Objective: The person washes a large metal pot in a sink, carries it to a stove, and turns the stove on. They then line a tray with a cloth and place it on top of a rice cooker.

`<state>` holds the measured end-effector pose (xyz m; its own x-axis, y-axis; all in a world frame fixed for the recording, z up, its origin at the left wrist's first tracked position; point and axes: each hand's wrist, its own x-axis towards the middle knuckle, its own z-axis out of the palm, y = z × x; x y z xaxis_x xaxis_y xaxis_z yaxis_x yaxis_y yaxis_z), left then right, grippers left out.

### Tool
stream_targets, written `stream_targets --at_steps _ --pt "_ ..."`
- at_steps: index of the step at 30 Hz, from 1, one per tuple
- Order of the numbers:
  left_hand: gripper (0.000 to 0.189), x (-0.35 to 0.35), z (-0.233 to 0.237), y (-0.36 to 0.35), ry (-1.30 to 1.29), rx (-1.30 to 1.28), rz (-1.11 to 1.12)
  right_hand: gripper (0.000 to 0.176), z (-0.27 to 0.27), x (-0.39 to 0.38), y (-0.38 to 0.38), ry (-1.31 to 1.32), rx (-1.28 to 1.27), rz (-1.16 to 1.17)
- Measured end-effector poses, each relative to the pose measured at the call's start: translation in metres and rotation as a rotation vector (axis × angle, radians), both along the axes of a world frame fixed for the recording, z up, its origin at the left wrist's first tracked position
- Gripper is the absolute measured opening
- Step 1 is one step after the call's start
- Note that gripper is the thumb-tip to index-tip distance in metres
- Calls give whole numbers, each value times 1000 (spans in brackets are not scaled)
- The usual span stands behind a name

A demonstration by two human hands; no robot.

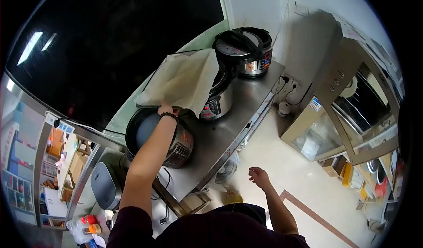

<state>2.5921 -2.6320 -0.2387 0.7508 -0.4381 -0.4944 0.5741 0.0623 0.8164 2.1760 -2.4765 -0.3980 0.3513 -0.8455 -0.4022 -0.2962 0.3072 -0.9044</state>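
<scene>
My left hand reaches out over an open cooker pot on a steel counter and grips the near edge of a large cream cloth. The cloth is lifted and hangs over a second cooker beside it. A dark bead bracelet sits on that wrist. My right hand hangs free over the floor at the counter's front, fingers loosely curled, holding nothing.
A third cooker with a black lid stands at the counter's far end. A glass-fronted steel cabinet stands on the right. A wall socket with plugs is behind the counter. Shelves and bottles lie at lower left.
</scene>
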Motion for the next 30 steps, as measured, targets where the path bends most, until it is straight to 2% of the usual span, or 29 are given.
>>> stream_targets --at_steps 3,5,9,11,12,13,15,21,23,24,25,26,27,28,29,30 --pt "48 11 -9 0 -164 138 58 27 6 -7 -13 -2 22 -43" --pt "50 31 -17 2 -255 150 -31 27 -2 -8 -15 -8 28 -18" --pt "55 158 -77 6 -744 66 -578 27 -11 -9 -6 10 42 55" --pt "54 9 69 54 -200 187 -138 28 -17 -6 2 24 26 81" --pt "44 4 71 65 -254 121 -101 28 -19 -4 6 45 4 103" --pt "38 27 58 72 -208 193 -45 29 -20 -1 8 67 -16 123" --pt "37 34 61 107 -183 135 -205 29 -22 6 14 67 -7 144" --pt "19 53 38 228 -74 46 -44 29 -26 47 17 88 42 334" --pt "24 32 45 266 -52 -74 -126 29 -38 75 1 -87 -90 392" --pt "24 27 45 283 -51 -76 -122 31 -17 93 -18 -82 -127 477" --pt "25 25 45 300 15 -133 -149 33 -11 116 -44 -79 -289 491" --pt "25 23 47 312 81 -190 -173 35 21 138 -68 -228 -271 345" --pt "25 19 50 319 79 -189 -164 31 59 162 -100 -362 -111 241" --pt "25 12 52 325 75 -186 -148 25 87 174 -135 -506 -34 235" --pt "25 5 55 327 67 -185 -133 20 109 191 -157 -691 164 -34" --pt "27 -4 56 325 33 -221 -189 22 105 209 -188 -698 178 -110"
